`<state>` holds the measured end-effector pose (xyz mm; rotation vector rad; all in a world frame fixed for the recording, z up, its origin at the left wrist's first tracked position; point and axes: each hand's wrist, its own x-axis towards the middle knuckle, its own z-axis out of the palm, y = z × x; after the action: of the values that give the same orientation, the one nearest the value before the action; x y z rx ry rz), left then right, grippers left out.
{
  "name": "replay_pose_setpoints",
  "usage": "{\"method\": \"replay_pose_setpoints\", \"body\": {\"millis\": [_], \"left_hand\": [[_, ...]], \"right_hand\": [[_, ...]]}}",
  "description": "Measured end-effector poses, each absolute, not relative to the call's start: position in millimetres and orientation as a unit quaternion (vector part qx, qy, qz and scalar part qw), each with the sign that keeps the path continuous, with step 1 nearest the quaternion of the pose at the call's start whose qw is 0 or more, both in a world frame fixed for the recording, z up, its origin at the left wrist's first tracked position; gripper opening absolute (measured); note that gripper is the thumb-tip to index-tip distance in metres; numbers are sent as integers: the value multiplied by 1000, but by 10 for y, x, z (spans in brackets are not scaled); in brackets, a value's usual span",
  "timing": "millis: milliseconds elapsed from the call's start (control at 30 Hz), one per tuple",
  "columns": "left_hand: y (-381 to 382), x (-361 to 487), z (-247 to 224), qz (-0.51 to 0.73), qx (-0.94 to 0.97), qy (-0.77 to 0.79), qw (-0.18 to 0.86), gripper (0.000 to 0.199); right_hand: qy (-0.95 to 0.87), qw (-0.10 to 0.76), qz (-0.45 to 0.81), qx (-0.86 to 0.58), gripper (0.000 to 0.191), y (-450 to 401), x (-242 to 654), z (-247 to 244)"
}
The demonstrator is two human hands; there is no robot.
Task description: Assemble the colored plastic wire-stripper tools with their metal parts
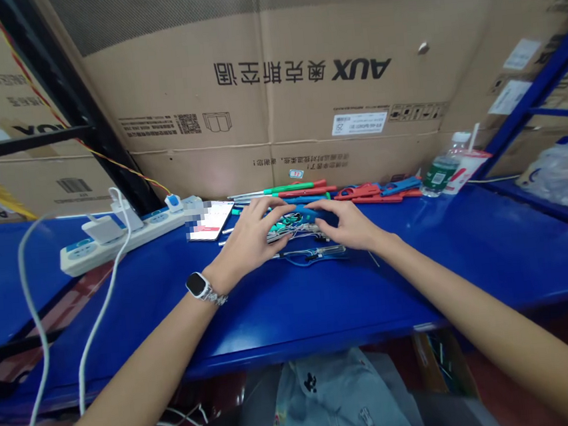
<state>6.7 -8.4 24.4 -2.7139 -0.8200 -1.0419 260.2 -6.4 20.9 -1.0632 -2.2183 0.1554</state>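
Observation:
My left hand [256, 239] is curved around the left end of a bundle of thin wired pieces [295, 228], its thumb below and its fingers above. From the other side my right hand [348, 223] grips the bundle's right end, with its index finger against a blue piece [307, 212] on top. The pieces look like slim metal and clear rods with green and blue parts and loose leads; their exact kind is hard to make out. Just in front of the bundle lies a separate clear slim piece [325, 252] with a blue wire.
Behind my hands lie green and red screwdrivers [294, 188] and red and blue tools [379, 190]. A phone [212, 220] and a white power strip [158, 218] are on the left, a bottle [438, 174] and a cup [467, 170] on the right. A cardboard box [280, 119] backs the blue table [323, 309].

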Motion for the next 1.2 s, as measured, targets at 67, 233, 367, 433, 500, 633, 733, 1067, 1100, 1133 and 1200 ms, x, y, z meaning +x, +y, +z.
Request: {"method": "replay_pose_setpoints", "body": {"millis": [67, 233, 367, 433, 500, 633, 733, 1067, 1100, 1133, 1200], "left_hand": [[-77, 70, 241, -340, -896, -280, 59, 35], [54, -49, 193, -350, -878, -326, 31, 23], [189, -178, 116, -293, -885, -362, 26, 21], [230, -213, 88, -265, -885, -381, 26, 20], [252, -226, 73, -248, -884, -396, 25, 19], [286, -216, 56, -244, -877, -414, 6, 20], [322, -226, 42, -243, -875, -420, -1, 21], [459, -595, 87, -265, -837, -479, -21, 22], [463, -613, 82, -259, -832, -491, -28, 22], [468, -623, 74, -252, -827, -501, -34, 21], [475, -623, 53, -240, -825, -510, -47, 20]], "right_hand": [[-852, 326, 52, -407, 41, -32, 2623, 163], [-850, 287, -36, -440, 32, 114, 2695, 132], [-845, 227, -103, -474, 40, 162, 2755, 61], [-847, 192, -115, -482, 41, 162, 2769, 1], [-847, 177, -118, -487, 41, 152, 2765, -44], [-842, 194, -112, -491, 37, 134, 2669, -1], [-855, 200, -80, -473, 30, 175, 2499, 115], [-880, 149, 24, -450, 22, 688, 1856, 289], [-875, 141, 35, -461, 22, 733, 1789, 303], [-870, 130, 44, -473, 23, 773, 1720, 319], [-863, 105, 55, -491, 22, 840, 1592, 362]]}}
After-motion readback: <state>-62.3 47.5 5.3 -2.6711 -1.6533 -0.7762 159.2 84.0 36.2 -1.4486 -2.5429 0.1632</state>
